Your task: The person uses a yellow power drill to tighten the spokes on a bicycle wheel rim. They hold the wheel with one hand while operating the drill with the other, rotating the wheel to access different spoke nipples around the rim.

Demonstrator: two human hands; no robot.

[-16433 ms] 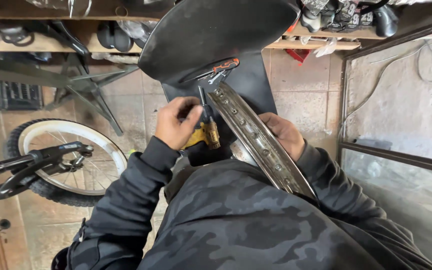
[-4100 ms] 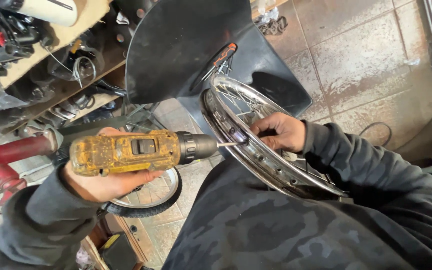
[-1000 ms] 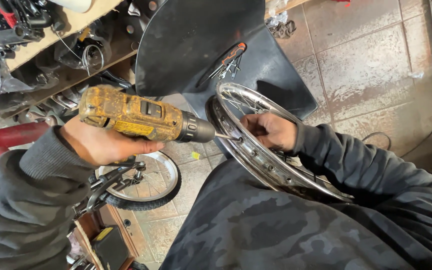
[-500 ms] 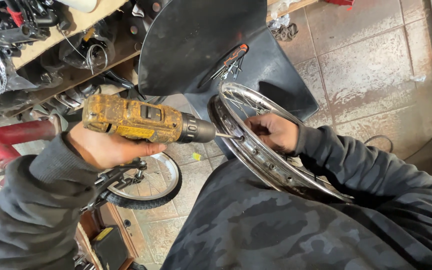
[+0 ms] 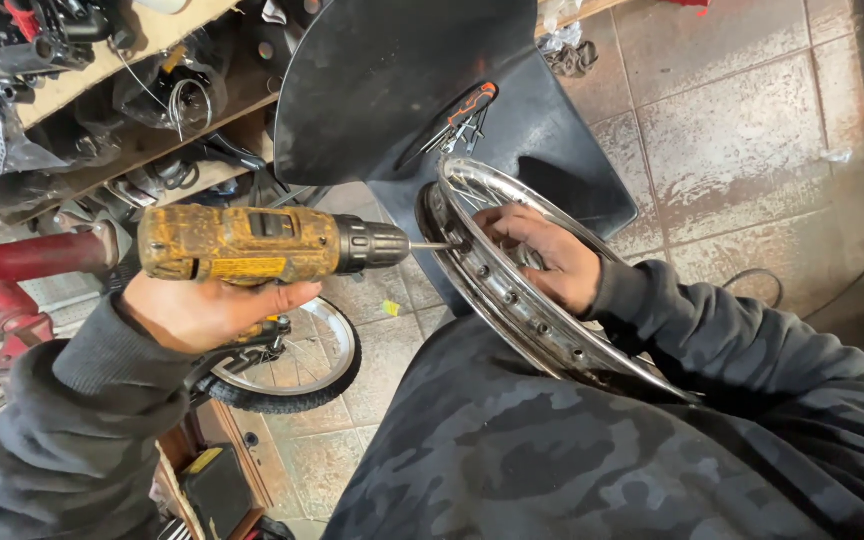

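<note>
Yellow drill (image 5: 252,245), clenched in the left hand (image 5: 207,310): keep its bit square (no tilt) beside right hand (image 5: 542,255) fingers gripping the rim (image 5: 512,300).

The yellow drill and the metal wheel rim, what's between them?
In the head view, only the drill's thin bit spans the gap from the yellow drill in the left hand to the metal wheel rim, its tip at the rim's outer face.

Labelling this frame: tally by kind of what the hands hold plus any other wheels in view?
Cordless drill, yellow, in the left hand: 1
Bare chrome wheel rim, steadied by the right hand: 1
Small tyred wheel on the floor: 1
Total: 3
</note>
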